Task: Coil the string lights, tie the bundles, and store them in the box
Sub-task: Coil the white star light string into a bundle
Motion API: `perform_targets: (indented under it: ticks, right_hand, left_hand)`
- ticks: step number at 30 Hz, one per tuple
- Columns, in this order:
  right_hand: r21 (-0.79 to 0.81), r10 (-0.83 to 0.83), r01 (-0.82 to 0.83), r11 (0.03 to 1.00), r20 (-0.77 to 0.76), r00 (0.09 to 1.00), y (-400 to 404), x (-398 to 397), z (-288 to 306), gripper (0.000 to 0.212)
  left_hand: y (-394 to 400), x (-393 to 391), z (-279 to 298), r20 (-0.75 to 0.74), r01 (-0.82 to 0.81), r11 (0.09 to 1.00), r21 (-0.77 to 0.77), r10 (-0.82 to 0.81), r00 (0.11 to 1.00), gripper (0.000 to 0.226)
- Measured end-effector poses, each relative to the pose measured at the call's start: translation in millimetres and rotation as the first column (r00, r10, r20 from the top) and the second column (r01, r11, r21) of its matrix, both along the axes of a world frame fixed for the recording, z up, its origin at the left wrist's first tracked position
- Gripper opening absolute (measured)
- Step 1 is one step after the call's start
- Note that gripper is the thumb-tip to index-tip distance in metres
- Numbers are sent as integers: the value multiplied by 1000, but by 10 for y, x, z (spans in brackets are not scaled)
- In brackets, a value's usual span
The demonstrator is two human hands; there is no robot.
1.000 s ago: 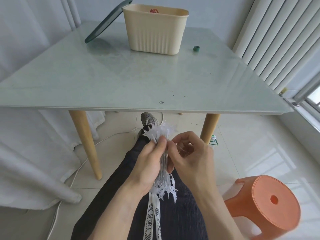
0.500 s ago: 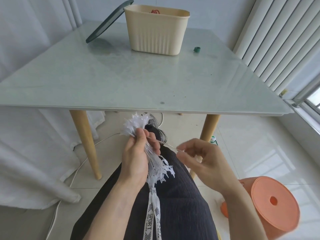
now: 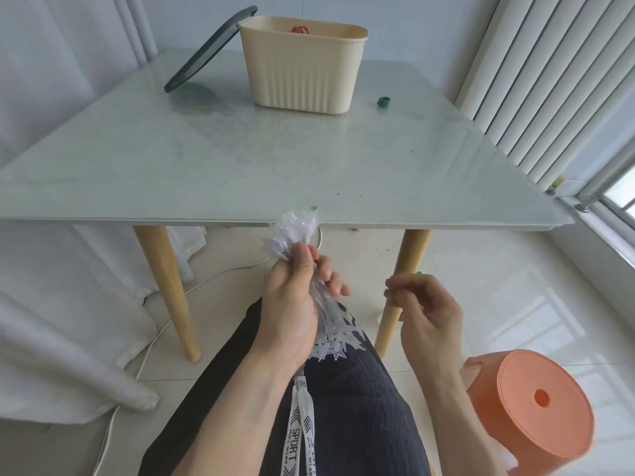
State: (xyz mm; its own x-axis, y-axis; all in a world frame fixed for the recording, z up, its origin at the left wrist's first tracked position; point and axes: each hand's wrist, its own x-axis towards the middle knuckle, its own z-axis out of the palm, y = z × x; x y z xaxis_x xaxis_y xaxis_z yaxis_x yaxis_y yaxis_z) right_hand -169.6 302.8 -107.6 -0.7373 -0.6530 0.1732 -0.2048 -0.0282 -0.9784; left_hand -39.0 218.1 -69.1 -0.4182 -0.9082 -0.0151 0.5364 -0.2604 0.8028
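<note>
A bundle of white star-shaped string lights [image 3: 296, 231] stands upright over my lap, just below the table's front edge. My left hand [image 3: 292, 304] is closed around its middle, and more stars [image 3: 338, 341] fan out under the fist. My right hand [image 3: 426, 314] is apart to the right with fingertips pinched; the thin wire end it held a moment ago is too blurred to make out. The cream ribbed box [image 3: 302, 73] stands open at the table's far side, with something red [image 3: 300, 29] inside.
A dark green lid [image 3: 209, 49] leans against the box's left side. A small green ring [image 3: 383, 102] lies right of the box on the glass table [image 3: 240, 159]. An orange stool [image 3: 536, 403] stands at my right. A white cable [image 3: 151, 341] runs past the wooden table leg [image 3: 168, 286].
My hands were together on the bundle. The right hand drew a thin wire out to the right and has moved farther away; the left hand lifted the bundle toward the table edge.
</note>
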Motion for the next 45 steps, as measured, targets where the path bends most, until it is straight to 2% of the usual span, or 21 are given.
perform_targets:
  ticks: [1, 3, 5, 7, 11, 13, 15, 16, 18, 21, 25, 26, 30, 32, 35, 38, 41, 45]
  right_hand:
    - [-86, 74, -70, 994, 37, 997, -39, 10, 58, 15]
    - [-139, 299, -290, 947, 45, 953, -98, 24, 229, 24]
    - [-76, 532, -527, 846, 80, 843, -149, 37, 388, 40]
    - [-35, 665, -668, 743, 144, 733, -206, 65, 504, 42]
    - [-10, 744, -756, 654, 191, 641, -306, 60, 683, 43]
    - [70, 759, -781, 621, 196, 621, -313, 52, 772, 35]
    - [156, 776, -796, 585, 179, 605, -340, 15, 822, 53]
    - [159, 781, -805, 571, 198, 593, -352, 2, 859, 52]
    - [77, 787, -834, 546, 293, 543, -398, -17, 963, 37]
    - [-120, 819, -868, 481, 414, 397, -512, -21, 1125, 27]
    - [-329, 830, -845, 421, 515, 214, -705, 24, 1274, 41]
    - [-345, 823, -838, 424, 533, 197, -775, 26, 1323, 43]
    - [-344, 801, -831, 438, 568, 188, -954, 0, 1439, 39]
    - [-352, 801, -826, 440, 570, 184, -1045, -33, 1515, 40]
    - [-363, 788, -787, 499, 568, 238, -1180, -72, 1664, 41]
    - [-400, 741, -692, 601, 604, 294, -1361, -134, 1824, 43]
    - [-408, 713, -658, 633, 638, 291, -1600, -218, 1935, 46]
    - [-347, 716, -693, 633, 602, 353, -1911, -297, 1984, 43]
  left_hand:
    - [16, -33, 17, 5, 24, 999, -28, -24, 1000, 28]
    - [43, -85, 69, 30, 76, 993, -89, -74, 997, 33]
    - [50, -139, 149, 55, 116, 985, -126, -110, 992, 30]
    - [10, -194, 226, 116, 103, 987, -127, -88, 989, 32]
    - [-142, -230, 458, 119, 172, 980, -96, -161, 980, 28]
    - [-228, -191, 598, 233, 232, 961, -148, -194, 953, 26]
    - [-325, -146, 711, 321, 325, 926, -192, -254, 913, 25]
    - [-381, -129, 752, 352, 371, 904, -212, -284, 892, 25]
    - [-475, -89, 878, 403, 425, 867, -262, -302, 864, 25]
    - [-603, -69, 1063, 324, 473, 850, -230, -392, 861, 25]
    - [-809, -121, 1181, 135, 491, 862, -128, -475, 869, 26]
    - [-867, -144, 1216, 81, 492, 866, -92, -486, 870, 27]
    - [-986, -212, 1328, -64, 497, 866, 65, -493, 868, 36]
    - [-1073, -258, 1392, -29, 492, 868, 74, -491, 871, 40]
    - [-1254, -306, 1463, 10, 507, 861, 42, -508, 861, 38]
    - [-1412, -280, 1557, 29, 627, 778, -41, -627, 779, 49]
    - [-1474, -325, 1600, 96, 701, 712, -37, -696, 712, 51]
    - [-1702, -460, 1615, 145, 608, 793, -22, -599, 787, 35]
